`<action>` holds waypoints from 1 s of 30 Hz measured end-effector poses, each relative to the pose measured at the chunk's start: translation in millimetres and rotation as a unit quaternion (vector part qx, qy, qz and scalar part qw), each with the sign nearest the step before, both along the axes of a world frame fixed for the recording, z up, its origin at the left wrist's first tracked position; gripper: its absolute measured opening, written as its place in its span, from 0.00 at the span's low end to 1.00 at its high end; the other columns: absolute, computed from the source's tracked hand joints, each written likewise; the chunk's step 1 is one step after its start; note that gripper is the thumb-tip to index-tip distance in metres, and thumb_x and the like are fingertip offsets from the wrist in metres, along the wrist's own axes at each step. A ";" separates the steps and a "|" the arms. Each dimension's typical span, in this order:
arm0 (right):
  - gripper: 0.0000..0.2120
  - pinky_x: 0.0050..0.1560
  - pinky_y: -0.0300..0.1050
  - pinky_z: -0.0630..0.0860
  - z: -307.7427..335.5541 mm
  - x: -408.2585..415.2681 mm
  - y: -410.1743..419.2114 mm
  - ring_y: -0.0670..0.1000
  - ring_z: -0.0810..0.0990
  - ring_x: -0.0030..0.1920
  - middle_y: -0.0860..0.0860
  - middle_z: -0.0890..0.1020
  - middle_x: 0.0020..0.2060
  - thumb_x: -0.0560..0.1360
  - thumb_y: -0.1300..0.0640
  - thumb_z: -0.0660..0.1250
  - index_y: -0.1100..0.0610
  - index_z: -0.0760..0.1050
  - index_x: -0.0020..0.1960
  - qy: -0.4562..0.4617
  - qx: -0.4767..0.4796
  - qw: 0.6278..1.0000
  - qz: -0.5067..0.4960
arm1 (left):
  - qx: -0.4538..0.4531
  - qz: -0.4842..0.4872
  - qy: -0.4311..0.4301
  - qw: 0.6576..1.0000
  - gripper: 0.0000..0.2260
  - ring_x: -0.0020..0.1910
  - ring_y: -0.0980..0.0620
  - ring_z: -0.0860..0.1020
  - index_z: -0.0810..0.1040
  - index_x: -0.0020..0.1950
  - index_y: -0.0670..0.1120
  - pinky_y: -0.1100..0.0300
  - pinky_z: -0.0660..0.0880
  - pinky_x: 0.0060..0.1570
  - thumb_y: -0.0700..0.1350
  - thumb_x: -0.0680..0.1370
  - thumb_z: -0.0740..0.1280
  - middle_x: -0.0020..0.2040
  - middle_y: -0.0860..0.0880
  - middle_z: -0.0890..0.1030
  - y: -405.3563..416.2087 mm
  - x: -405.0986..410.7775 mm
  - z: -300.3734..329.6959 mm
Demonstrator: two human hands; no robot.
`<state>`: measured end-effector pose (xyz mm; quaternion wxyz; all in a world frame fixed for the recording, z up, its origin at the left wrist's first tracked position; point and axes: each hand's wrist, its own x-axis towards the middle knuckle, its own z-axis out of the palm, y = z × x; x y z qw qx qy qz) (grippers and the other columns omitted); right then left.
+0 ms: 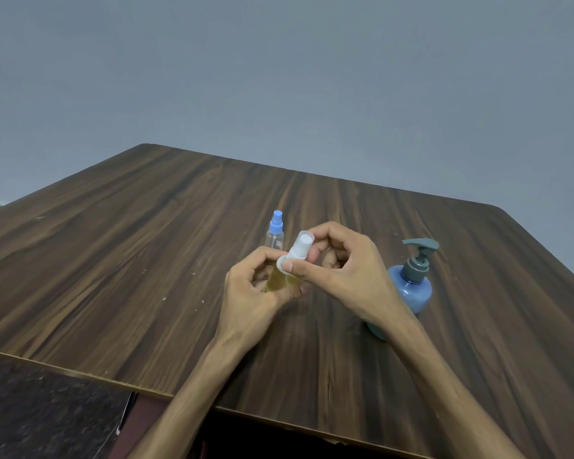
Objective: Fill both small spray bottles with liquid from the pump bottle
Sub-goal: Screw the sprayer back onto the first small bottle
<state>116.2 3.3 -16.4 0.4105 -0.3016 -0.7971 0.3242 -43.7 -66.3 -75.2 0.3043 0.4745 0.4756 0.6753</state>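
I am seeing a dark wood-grain table (146, 260) against a plain grey wall (279, 77). Mid-table, my left hand (256, 293) is gripping a yellow-filled clear spray bottle (280, 279); my right hand (338, 270) is pinching its clear cap (300, 248). A blue-topped clear spray bottle (275, 231) is standing just behind, and a blue pump bottle (411, 283) is standing toward the right edge.

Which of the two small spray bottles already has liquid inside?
The small white-capped spray bottle gripped by both hands, left and right, holds yellowish liquid; the clear blue-topped spray bottle standing behind looks empty.

white-capped spray bottle (287, 270) tilted, yellowish liquid inside, held above worktop (146, 260). blue-capped spray bottle (275, 235) upright just behind, looks empty. blue pump bottle (411, 283) upright at right, grey pump.
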 end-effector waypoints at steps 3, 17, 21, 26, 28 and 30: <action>0.14 0.34 0.43 0.71 -0.3 2.9 2.5 0.45 0.70 0.31 0.44 0.83 0.40 0.72 0.50 0.79 0.53 0.86 0.56 -0.001 0.018 0.999 0.044 | -0.005 0.002 0.002 1.000 0.15 0.49 0.44 0.89 0.85 0.51 0.45 0.48 0.85 0.50 0.35 0.70 0.85 0.48 0.45 0.89 -0.4 0.4 0.5; 0.15 0.33 0.38 0.72 -1.2 -9.5 -14.7 0.42 0.73 0.29 0.46 0.81 0.33 0.70 0.44 0.84 0.51 0.83 0.47 0.019 -0.016 0.998 -0.062 | 0.006 0.025 0.039 0.999 0.15 0.47 0.47 0.89 0.84 0.51 0.43 0.53 0.85 0.49 0.33 0.69 0.84 0.46 0.47 0.89 -2.0 0.6 1.2; 0.08 0.33 0.46 0.71 3.2 -2.0 -12.4 0.46 0.73 0.29 0.46 0.81 0.33 0.74 0.52 0.80 0.55 0.86 0.46 0.004 -0.001 1.000 0.009 | -0.003 0.018 0.034 0.999 0.15 0.48 0.44 0.89 0.85 0.51 0.44 0.44 0.87 0.51 0.33 0.70 0.84 0.47 0.46 0.89 -1.7 0.4 0.0; 0.16 0.33 0.38 0.72 -5.5 -6.2 -13.6 0.42 0.74 0.29 0.46 0.80 0.30 0.70 0.45 0.85 0.54 0.83 0.43 0.002 -0.005 0.997 -0.078 | 0.012 0.013 0.032 0.999 0.15 0.48 0.44 0.89 0.85 0.50 0.45 0.48 0.86 0.50 0.42 0.68 0.85 0.46 0.46 0.89 -3.6 2.3 1.5; 0.14 0.33 0.39 0.72 -4.2 -4.3 -13.6 0.42 0.72 0.30 0.43 0.80 0.32 0.72 0.47 0.84 0.52 0.84 0.50 0.013 -0.013 0.999 -0.035 | 0.011 0.012 0.023 1.000 0.16 0.48 0.44 0.89 0.84 0.51 0.44 0.50 0.86 0.50 0.43 0.67 0.84 0.46 0.46 0.89 -3.9 2.5 1.9; 0.10 0.33 0.42 0.70 -2.5 -2.6 -11.4 0.44 0.70 0.30 0.41 0.78 0.32 0.74 0.48 0.81 0.52 0.86 0.49 -0.009 0.004 1.000 -0.005 | 0.005 0.009 0.023 1.000 0.16 0.49 0.44 0.89 0.85 0.51 0.44 0.49 0.86 0.51 0.43 0.67 0.84 0.47 0.46 0.90 -3.0 1.4 0.2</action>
